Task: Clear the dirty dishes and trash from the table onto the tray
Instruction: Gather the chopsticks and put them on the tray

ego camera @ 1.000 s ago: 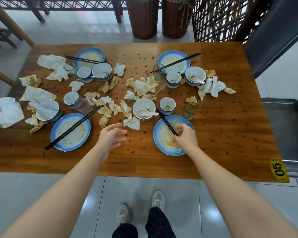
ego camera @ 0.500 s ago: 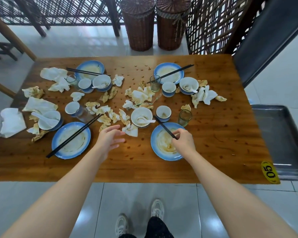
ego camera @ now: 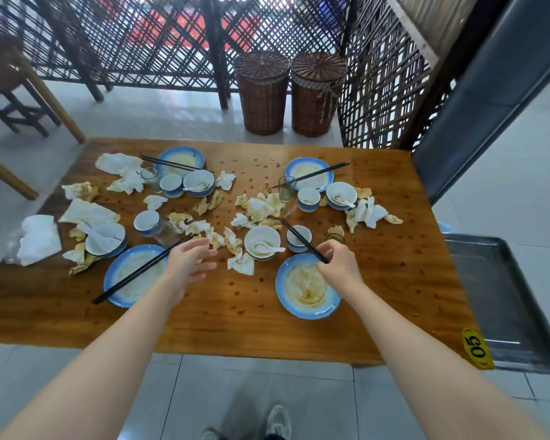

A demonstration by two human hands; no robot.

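My right grip (ego camera: 337, 265) is closed in a pinch on the near end of a pair of black chopsticks (ego camera: 300, 239), thumb and fingertips curled round them just over the far rim of the blue-rimmed plate (ego camera: 308, 289). That plate, smeared with sauce, sits near the worktop's (ego camera: 394, 265) front edge, right of the middle. From my fingers the chopsticks slant away to the far left, crossing over a small cup (ego camera: 299, 237); I cannot tell whether they touch it.

My left grip (ego camera: 188, 262) is open and holds nothing, fingers spread and loosely bent above bare wood near the front edge. Just to its left lies a second blue plate (ego camera: 131, 276) with its own chopsticks laid across it. Between my two grips are a white bowl with a spoon (ego camera: 262, 242) and a crumpled napkin (ego camera: 243, 265), which touches the bowl's near side.

More plates, bowls, cups and soiled napkins are scattered towards the far edge and left end. The metal tray (ego camera: 502, 300) lies just off the worktop's right edge, beside the yellow 05 tag (ego camera: 477, 347) at the front right corner.
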